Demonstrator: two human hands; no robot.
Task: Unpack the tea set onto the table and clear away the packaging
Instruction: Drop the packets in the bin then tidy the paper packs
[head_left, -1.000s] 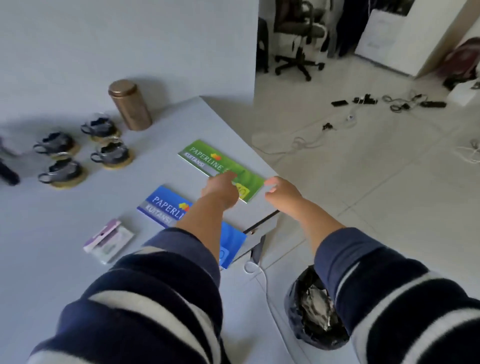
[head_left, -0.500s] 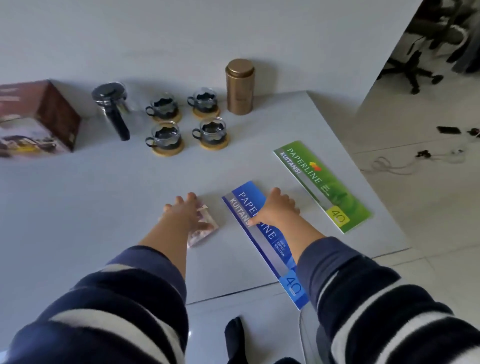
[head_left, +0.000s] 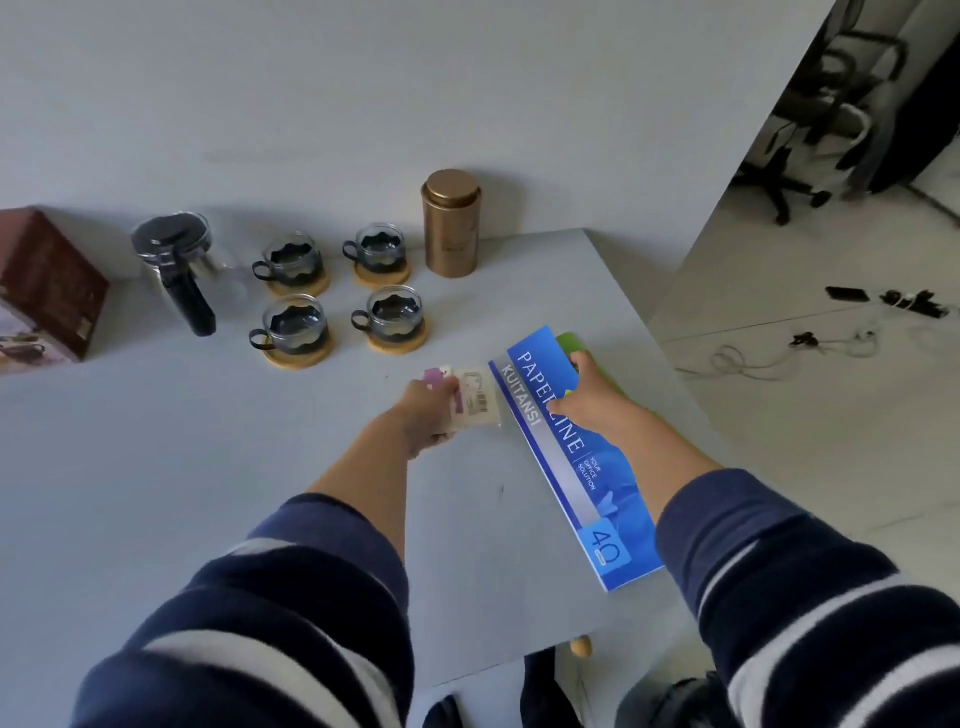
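Several glass cups on wooden coasters (head_left: 296, 317) stand at the back of the grey table (head_left: 156, 467), with a glass teapot (head_left: 176, 265) to their left and a bronze tin (head_left: 451, 223) to their right. The brown tea-set box (head_left: 47, 291) sits at the far left. My left hand (head_left: 428, 410) holds a small plastic packet (head_left: 475, 400) just above the table. My right hand (head_left: 592, 395) presses on a blue receipt book (head_left: 576, 467), which now lies over a green book (head_left: 571, 343); only a green corner shows.
The table's right edge drops to a tiled floor with cables (head_left: 831, 343) and an office chair (head_left: 815, 130). A dark bin bag (head_left: 670, 701) sits below the near edge. A wall runs behind the table.
My left hand has lifted the small packet off the table. My right hand has slid the blue book to the right, onto the green book. The view has swung left since one second ago.
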